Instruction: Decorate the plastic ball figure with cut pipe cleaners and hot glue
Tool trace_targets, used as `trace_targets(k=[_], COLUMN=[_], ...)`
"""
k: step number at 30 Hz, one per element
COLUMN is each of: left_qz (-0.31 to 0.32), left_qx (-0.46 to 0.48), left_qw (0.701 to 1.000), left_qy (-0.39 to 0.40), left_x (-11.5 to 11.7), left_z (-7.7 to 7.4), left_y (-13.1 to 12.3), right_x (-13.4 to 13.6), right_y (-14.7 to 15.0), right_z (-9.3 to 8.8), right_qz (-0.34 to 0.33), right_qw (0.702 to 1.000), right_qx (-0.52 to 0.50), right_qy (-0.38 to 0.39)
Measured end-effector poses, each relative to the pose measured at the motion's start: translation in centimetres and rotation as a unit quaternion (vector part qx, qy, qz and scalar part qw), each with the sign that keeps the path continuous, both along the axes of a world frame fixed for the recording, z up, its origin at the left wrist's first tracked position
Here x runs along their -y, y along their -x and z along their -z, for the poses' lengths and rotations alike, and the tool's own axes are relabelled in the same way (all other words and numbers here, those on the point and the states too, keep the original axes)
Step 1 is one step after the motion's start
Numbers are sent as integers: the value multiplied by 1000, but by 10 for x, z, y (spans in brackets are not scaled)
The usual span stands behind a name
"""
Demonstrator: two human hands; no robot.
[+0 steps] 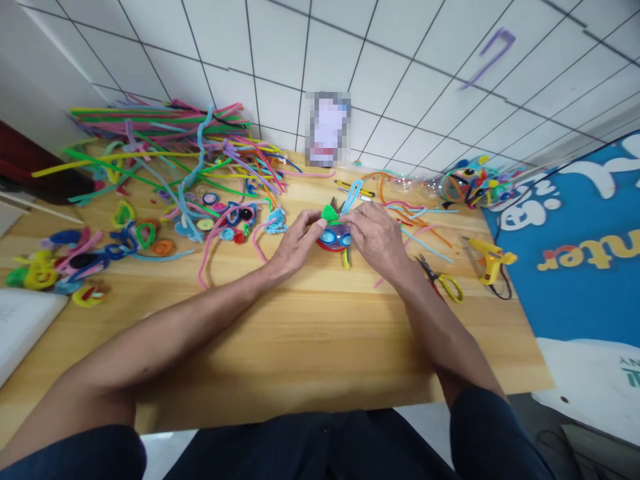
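Near the middle of the table is a small figure [336, 244] made of pipe cleaners. It has two light-blue ring eyes, a red edge at the bottom and a yellow-green piece below. My left hand [301, 238] is closed at its upper left, thumb and finger pinching the bright green pleated piece [330, 214] on top. On the other side, my right hand [376, 233] is closed against the figure's upper right, its fingertips partly hidden. A light-blue pipe cleaner loop [353, 195] stands up behind the figure, close to my right fingers.
Heaped pipe cleaners [165, 120] and several finished craft pieces [75, 257] lie at left. Yellow-handled scissors [445, 280] and a yellow glue gun [490, 257] are at right. Behind are a phone [327, 130] against the tiled wall, a cutter [354, 188] and a filled clear ball [467, 185].
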State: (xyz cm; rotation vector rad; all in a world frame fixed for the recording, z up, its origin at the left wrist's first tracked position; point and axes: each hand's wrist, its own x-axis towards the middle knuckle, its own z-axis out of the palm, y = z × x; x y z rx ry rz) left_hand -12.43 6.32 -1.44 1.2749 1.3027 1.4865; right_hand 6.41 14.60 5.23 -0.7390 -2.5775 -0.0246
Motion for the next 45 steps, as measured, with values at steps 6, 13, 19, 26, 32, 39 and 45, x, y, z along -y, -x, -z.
trace_targets(k=[6, 13, 19, 26, 32, 39, 45], left_qz=[6, -2, -8, -9, -6, -16, -10], left_qx=[27, 54, 51, 49, 60, 36, 37], left_qw=[999, 998, 998, 998, 997, 998, 998], left_qy=[24, 30, 35, 47, 46, 49, 54], left_x=[-9, -10, -11, -10, -11, -11, -10], left_z=[2, 2, 3, 1, 1, 4, 5], left_y=[2, 1, 2, 2, 4, 6, 6], right_x=[3, 3, 6, 6, 4, 6, 9], right_y=[-8, -17, -14, -20, -21, -20, -18], right_z=[4, 14, 17, 20, 22, 22, 25], right_qz=[-4, 6, 13, 28, 26, 29, 31], right_qw=[1000, 1000, 999, 999, 999, 998, 998], right_qx=[-15, -24, -30, -37, -33, -51, -59], right_qy=[-9, -3, -15, -12, -29, -17, 5])
